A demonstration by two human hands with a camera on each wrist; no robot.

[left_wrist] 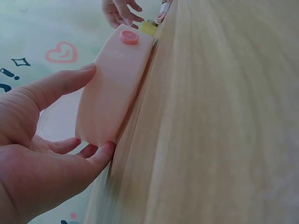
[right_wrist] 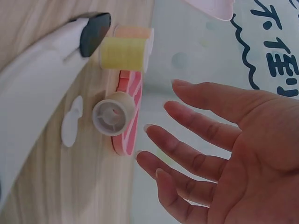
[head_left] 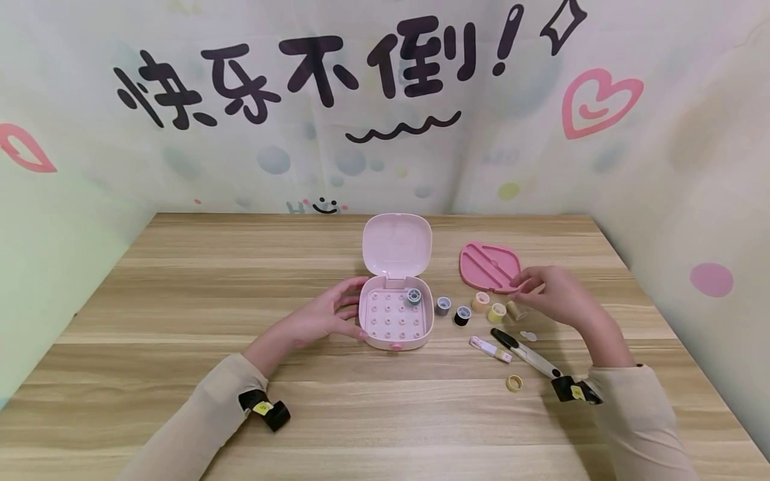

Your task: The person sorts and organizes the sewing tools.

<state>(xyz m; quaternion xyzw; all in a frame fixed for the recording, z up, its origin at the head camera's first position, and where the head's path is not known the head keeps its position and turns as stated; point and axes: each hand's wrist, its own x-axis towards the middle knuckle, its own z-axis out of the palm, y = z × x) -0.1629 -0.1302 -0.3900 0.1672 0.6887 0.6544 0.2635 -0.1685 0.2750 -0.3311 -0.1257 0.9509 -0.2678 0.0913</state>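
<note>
The pink sewing box [head_left: 396, 343] stands with its lid [head_left: 397, 244] raised, showing rows of small pegs and one grey-blue thread spool [head_left: 414, 296] at its back right. My left hand [head_left: 319, 316] holds the box's left end, thumb near the front corner, fingers spread round the side. Over on the right, my right hand [head_left: 556, 292] hovers with loosely bent, separated fingers and nothing between them. Just beyond its fingertips in the right wrist view, a beige spool [right_wrist: 112, 114] lies on its side. Yellow [head_left: 496, 312], peach [head_left: 480, 302], black [head_left: 462, 316] and grey [head_left: 443, 306] spools stand beside the box.
A pink divided tray [head_left: 481, 264] lies behind the spools. In front are a white tool with a black end [head_left: 529, 354], a small printed bundle [head_left: 490, 349], a white needle threader [head_left: 528, 336] and a gold ring [head_left: 514, 383]. A printed cloth [head_left: 301, 167] hangs behind.
</note>
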